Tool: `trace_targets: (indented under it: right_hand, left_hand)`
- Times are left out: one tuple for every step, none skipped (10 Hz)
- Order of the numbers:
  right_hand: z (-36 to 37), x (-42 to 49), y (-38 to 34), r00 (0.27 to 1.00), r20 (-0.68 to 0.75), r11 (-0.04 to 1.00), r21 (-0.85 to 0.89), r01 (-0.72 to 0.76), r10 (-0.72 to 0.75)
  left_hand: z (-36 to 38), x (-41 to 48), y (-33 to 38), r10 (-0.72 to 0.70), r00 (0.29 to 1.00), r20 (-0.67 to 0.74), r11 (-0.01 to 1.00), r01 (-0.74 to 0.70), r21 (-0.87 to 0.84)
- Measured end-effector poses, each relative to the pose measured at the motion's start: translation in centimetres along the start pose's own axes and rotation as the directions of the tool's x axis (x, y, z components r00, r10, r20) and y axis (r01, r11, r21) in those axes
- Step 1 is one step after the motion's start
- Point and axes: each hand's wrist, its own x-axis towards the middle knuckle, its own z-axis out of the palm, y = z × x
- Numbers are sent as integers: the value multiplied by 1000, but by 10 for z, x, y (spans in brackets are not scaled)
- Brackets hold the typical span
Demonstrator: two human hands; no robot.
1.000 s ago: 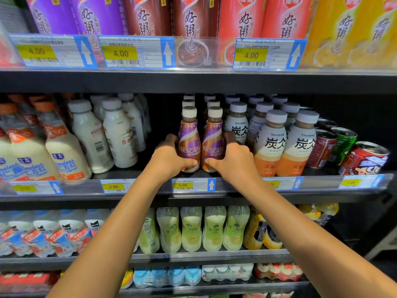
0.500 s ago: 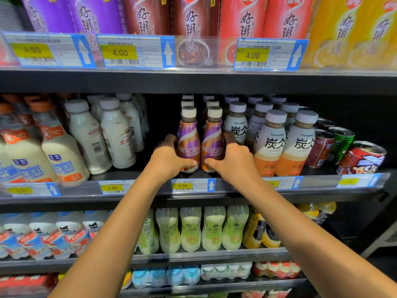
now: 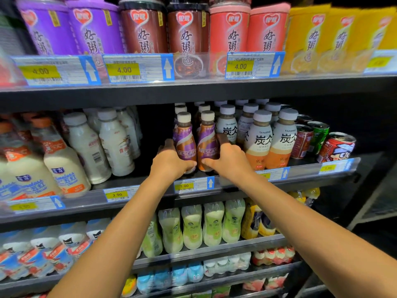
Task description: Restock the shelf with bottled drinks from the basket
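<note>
Where the two arms meet in the middle of the frame, the left hand (image 3: 169,162) curls its grip round a brown and purple plastic coffee bottle with a cream cap (image 3: 185,140). The right hand (image 3: 229,162) curls its grip round a second bottle just like it (image 3: 207,140). Both stand upright, side by side between the hands, at the front of the dark middle shelf (image 3: 86,200), just left of the white and orange bottles with grey caps (image 3: 261,143).

The dark shelf (image 3: 81,197) carries Nescafe bottles (image 3: 185,145), Tanbing bottles (image 3: 261,143), white milk bottles (image 3: 116,147) and cans (image 3: 336,147)
</note>
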Motion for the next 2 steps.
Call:
trace_targets:
  right_hand:
    - [-14,-7,1,999,45,999,39,-3,1]
    - [-29,-17,12,997,-6,997,27,72,-72]
  left_hand:
    - [-13,-7,12,-35,999,4,999,35,37]
    - [-23,-22,27,-34,997,-65,998,37,53]
